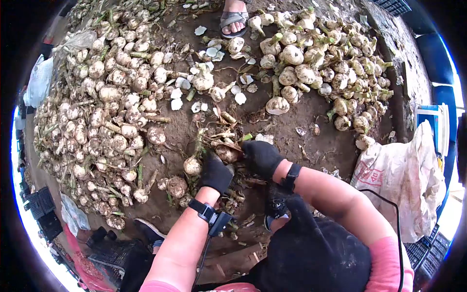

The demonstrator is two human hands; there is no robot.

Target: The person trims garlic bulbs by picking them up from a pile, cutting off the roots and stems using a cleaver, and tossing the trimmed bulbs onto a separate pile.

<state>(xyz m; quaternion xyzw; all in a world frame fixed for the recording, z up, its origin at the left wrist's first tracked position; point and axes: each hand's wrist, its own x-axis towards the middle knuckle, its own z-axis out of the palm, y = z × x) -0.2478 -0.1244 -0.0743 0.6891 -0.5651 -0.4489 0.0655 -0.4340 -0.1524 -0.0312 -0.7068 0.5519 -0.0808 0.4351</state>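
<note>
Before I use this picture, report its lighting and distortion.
Head view: strong fisheye curve, corners black; glare blown white along parts of both side edges; ground softly lit; left bulb heap readable; black-gloved left hand and right hand dark, fine detail lost.

Looks matt black and cloth-like over the gloved left hand (215, 173) and the gloved right hand (262, 158), with dark, smooth plastic on the watch (204, 209), dull, speckled black cloth in the apron (316, 253) and soft pink cloth in the sleeve (387, 265). Turns rough and soil-crusted on the bulbs (192, 166), smooth and pale on the peel scraps (176, 104), coarse and matt on the earth (316, 141). Shows creased, woven-looking plastic in the sack (399, 180), thin crinkled film in the bag (40, 80) and hard black plastic lattice in the crates (428, 250).
</note>
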